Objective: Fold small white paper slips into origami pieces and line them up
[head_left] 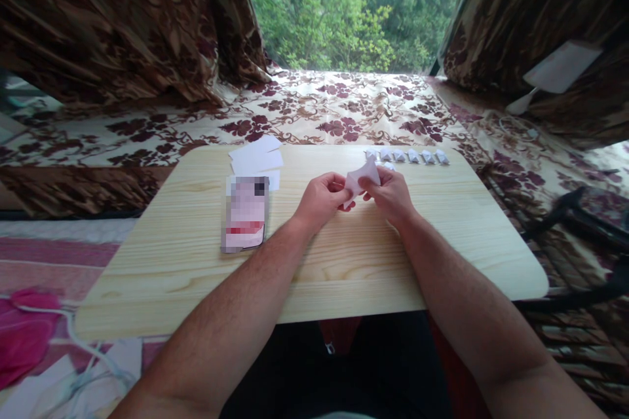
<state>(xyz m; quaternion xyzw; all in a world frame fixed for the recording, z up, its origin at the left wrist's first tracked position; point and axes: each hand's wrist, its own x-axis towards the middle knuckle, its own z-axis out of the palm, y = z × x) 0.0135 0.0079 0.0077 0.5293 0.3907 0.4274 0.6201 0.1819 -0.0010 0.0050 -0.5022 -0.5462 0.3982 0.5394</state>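
Note:
A partly folded piece of white paper [363, 175] is held above the middle of the table, its corners pointing up and down. My left hand [324, 195] pinches its left side between thumb and fingers. On the right side, my right hand [388, 193] grips the same paper, the thumb pressed on its face. Just beyond my right hand, several small folded white paper pieces [413, 156] stand in a row along the table's far edge. One more folded piece [389, 166] shows partly behind that hand.
Loose white paper sheets [256, 156] overlap at the table's back left. In front of them lies a phone [246, 213], its surface blurred out. The pale wooden table [162, 255] has rounded corners. A white lamp [563, 67] stands at right, and a cable [69, 324] hangs lower left.

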